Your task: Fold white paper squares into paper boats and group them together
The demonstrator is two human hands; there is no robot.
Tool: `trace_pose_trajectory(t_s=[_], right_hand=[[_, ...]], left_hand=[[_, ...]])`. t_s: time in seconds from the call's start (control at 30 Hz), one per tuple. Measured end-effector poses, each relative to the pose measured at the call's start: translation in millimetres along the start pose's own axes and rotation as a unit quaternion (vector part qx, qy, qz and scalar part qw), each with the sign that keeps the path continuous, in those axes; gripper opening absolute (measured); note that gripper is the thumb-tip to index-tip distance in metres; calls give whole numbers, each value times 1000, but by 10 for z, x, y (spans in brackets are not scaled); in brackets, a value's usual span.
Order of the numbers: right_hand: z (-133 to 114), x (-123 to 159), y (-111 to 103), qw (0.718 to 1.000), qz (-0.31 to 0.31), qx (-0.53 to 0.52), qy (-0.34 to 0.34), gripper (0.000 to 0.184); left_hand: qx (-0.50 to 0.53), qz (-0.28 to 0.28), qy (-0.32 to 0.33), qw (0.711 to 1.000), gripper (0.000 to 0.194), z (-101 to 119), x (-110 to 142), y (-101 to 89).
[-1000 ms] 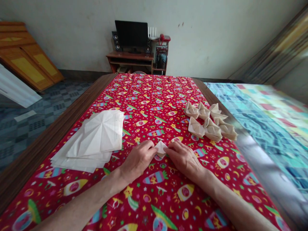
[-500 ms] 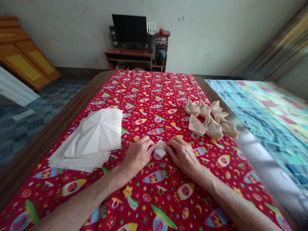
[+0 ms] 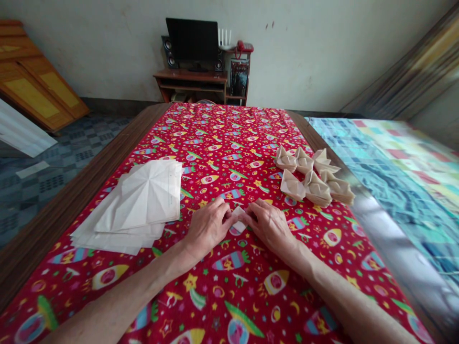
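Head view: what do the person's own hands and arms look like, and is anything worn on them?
The left hand and right hand are ungloved. No watch or bracelet shows, and no sleeves cover the visible forearms.

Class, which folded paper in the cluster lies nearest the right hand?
The near row's leftmost folded paper; the others sit farther right or farther back.

Left hand (image 3: 210, 222) and right hand (image 3: 271, 223) pinching small folded paper (image 3: 238, 226), creased sheets (image 3: 143, 200) toward the table's (image 3: 107, 161) left edge, paper shapes (image 3: 316, 185) by its right
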State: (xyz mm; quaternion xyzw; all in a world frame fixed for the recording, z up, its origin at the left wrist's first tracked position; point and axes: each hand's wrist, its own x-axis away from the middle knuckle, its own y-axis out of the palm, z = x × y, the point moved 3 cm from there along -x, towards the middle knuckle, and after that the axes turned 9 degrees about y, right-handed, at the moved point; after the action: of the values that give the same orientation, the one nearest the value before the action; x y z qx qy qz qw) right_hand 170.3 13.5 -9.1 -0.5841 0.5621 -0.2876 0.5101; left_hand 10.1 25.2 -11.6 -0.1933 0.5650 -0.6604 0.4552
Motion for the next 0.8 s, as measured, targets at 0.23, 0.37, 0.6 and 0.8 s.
trace_pose_trajectory(t_s=[0.23, 0.37, 0.6, 0.8], right_hand=[[9, -48, -48, 998, -54, 28, 32, 26], [25, -44, -59, 999, -41, 18, 12, 29], [-2, -45, -27, 1000, -8, 2, -11, 26], [81, -21, -37, 999, -31, -34, -24, 19]], left_hand=[[-3, -18, -15, 1000, 23, -32, 4, -38], [-11, -27, -26, 999, 21, -51, 18, -63], [-13, -26, -19, 999, 21, -49, 16, -66], [12, -8, -16, 1000, 18, -129, 86, -71]])
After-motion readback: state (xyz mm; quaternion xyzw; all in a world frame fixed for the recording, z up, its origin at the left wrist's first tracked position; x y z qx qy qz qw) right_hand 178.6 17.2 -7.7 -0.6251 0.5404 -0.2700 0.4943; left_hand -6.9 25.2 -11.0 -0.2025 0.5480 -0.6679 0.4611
